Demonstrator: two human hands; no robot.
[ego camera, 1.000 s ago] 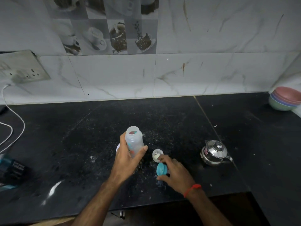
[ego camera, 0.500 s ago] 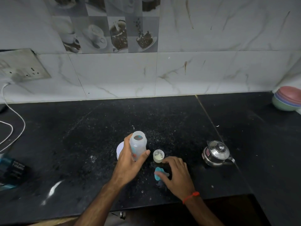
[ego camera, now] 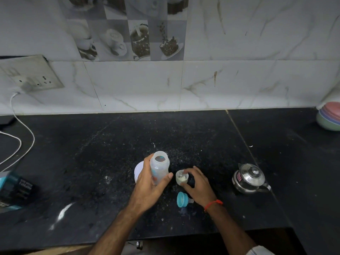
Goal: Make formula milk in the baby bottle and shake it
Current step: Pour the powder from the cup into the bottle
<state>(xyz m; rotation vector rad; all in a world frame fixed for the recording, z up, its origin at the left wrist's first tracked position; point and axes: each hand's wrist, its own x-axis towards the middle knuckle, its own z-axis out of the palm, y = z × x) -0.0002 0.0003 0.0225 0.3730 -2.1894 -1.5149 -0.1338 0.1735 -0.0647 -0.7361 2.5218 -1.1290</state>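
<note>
My left hand (ego camera: 150,186) grips a clear baby bottle (ego camera: 159,165) with its mouth open, standing upright near the middle of the black counter (ego camera: 92,162). Just to its right is a small white cup (ego camera: 182,177) with white powder in it. The fingers and thumb of my right hand (ego camera: 199,184) are closed around that cup. The bottle's blue screw cap with its teat (ego camera: 182,199) lies on its side on the counter, below the cup and beside my right wrist. A round white lid (ego camera: 138,171) shows partly behind my left hand.
A small steel kettle (ego camera: 249,178) stands to the right. Stacked pastel bowls (ego camera: 329,116) sit at the far right. At the left edge lies a dark and blue box (ego camera: 12,192), with white cables (ego camera: 18,137) running to a wall socket (ego camera: 31,74). Spilt powder dusts the counter.
My right hand let go of the blue cap, which now lies on the counter, and moved up to grasp the powder cup. The bottle came down and stands upright.
</note>
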